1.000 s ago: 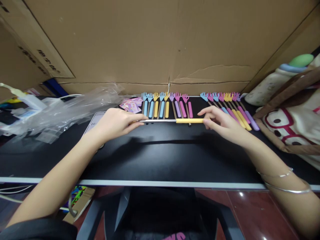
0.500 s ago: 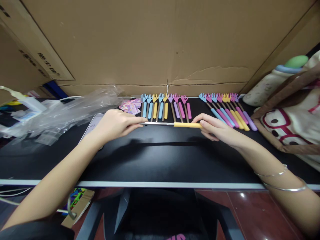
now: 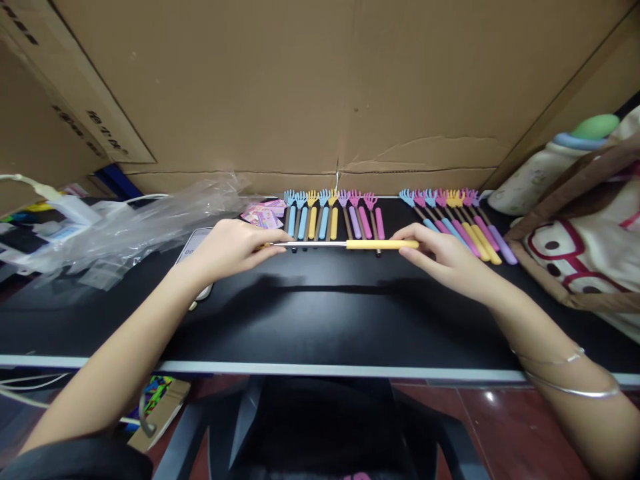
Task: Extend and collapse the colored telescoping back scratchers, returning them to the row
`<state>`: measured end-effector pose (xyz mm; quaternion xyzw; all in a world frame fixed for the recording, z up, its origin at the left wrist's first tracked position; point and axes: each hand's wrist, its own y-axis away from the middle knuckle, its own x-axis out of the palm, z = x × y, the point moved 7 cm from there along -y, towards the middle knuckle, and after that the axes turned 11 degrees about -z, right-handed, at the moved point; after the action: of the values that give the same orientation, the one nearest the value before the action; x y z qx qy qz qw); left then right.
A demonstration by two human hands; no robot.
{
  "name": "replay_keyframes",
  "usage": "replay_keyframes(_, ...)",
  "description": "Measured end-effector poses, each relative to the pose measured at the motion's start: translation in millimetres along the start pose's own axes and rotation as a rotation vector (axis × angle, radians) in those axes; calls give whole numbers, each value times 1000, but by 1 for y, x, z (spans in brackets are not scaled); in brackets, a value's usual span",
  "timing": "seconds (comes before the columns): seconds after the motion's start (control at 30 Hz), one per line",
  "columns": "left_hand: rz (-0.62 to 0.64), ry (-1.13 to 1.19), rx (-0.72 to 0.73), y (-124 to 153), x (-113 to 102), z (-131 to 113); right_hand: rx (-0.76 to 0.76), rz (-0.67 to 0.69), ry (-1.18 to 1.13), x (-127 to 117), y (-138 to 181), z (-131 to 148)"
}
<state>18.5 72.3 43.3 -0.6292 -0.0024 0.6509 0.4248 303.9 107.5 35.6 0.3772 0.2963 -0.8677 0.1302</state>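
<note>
Held level above the black desk [image 3: 320, 320], one telescopic back scratcher [image 3: 345, 245], long axis running left to right across the view. Yellow handle [image 3: 383, 245] toward the right, thin metal rod [image 3: 310, 245] toward the left; claw end hidden inside the left hand [image 3: 233, 247]. Left hand closed, fingers pinched together on the rod's far left end. Right hand [image 3: 445, 257] closed on the yellow handle, thumb on top, other fingers beneath, handle tip just past the thumb. Positioned just in front of a straight row of short back scratchers [image 3: 333, 213], claws pointing away toward the cardboard wall [image 3: 320, 87]. Further right, a second, slanted group of scratchers [image 3: 457, 217] near a fabric bag [image 3: 585, 253]. At left, crumpled clear plastic [image 3: 135, 220] and small pink cards [image 3: 263, 212].
</note>
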Motion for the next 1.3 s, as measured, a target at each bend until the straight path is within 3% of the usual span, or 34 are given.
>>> replay_keyframes(0.3,-36,-4,-22,2,0,1,57,15,-150,3,2,-2)
replay_keyframes(0.53,-151,2,62,1,-13,-8,207,179,-357,18,8,-10)
replay_keyframes(0.67,-155,-25,101,0,-13,-13,301,288,-418,31,13,-17)
replay_keyframes(0.8,-114,-37,96,-1,-8,-16,311,216,-354,30,12,-21)
replay_keyframes(1.07,-50,-48,-5,-2,-6,-10,85,-8,-114,-4,1,0)
replay_keyframes(1.3,-45,-27,-14,-1,-6,-7,57,10,-121,-1,1,-1)
